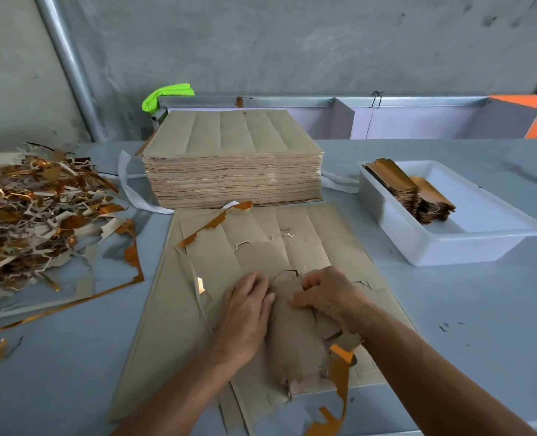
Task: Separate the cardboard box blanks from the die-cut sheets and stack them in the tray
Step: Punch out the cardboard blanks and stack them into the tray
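Lying flat on the grey table [449,309], a brown die-cut cardboard sheet [260,240] is worked by both hands. Left hand [245,313] presses it, fingers nearly straight; right hand [327,292] curls, pinching a blank. Separated gold-faced blanks [418,196] sit stacked in the white plastic tray [468,247].

Both bare forearms reach in from 6 o'clock, converging toward the centre. The left hand [245,313] lies palm down, fingers fairly straight, pointing to 1 o'clock. The right hand [327,294], just beside it at 3 o'clock, has its fingers curled under, knuckles up.
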`<state>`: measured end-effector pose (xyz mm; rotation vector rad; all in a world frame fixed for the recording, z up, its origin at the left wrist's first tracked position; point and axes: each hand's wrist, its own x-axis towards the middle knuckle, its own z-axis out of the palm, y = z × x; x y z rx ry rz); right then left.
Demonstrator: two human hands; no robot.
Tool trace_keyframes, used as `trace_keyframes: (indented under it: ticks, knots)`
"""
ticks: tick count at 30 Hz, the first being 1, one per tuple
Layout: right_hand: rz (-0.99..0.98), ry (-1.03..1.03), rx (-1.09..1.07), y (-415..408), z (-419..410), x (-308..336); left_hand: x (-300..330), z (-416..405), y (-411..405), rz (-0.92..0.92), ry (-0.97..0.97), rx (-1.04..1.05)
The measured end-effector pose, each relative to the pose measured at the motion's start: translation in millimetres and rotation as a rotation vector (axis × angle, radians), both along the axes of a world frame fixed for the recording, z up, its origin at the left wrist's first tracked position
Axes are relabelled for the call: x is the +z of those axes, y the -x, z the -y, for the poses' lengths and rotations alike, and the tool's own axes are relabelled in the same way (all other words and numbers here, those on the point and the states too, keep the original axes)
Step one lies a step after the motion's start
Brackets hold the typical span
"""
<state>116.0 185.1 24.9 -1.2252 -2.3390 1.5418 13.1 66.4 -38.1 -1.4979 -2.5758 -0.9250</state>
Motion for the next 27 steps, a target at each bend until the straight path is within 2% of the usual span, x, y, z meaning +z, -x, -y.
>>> trace_keyframes:
  ticks: [4, 6, 7, 10, 13, 16, 19, 24, 25, 27]
  knots:
    - [-0.078, -0.347, -0.060, -5, 0, -1, 2, -1, -1, -0.033, -0.040, 0.015]
    - [-0.145, -0.429, -0.140, -13, -5, 4, 2, -3, -2, -0.052, -0.067, 0.017]
    - [-0.172, -0.401, -0.175, -18, -7, 6, 1, -3, -2, -0.068, -0.068, 0.025]
    - [-0.252, -0.130, -0.260, -32, -14, 7, -3, -4, 3, -0.067, 0.092, 0.069]
    - [-0.328, 0.099, -0.303, -42, -12, 9, 0, -11, 3, -0.199, 0.244, 0.119]
    - [-0.343, 0.142, -0.226, -45, 0, 14, 5, -20, 1, -0.315, 0.288, 0.166]
    - [-0.377, 0.087, -0.055, -47, 13, 25, 8, -28, 5, -0.352, 0.301, 0.180]
    - [-0.272, -0.172, 0.284, -57, 24, 44, 10, -30, 15, -0.239, 0.217, 0.217]
    - [-0.234, -0.203, 0.309, -59, 24, 46, 10, -30, 16, -0.213, 0.177, 0.225]
    - [-0.166, -0.255, 0.215, -64, 14, 46, 10, -28, 20, -0.104, 0.068, 0.237]
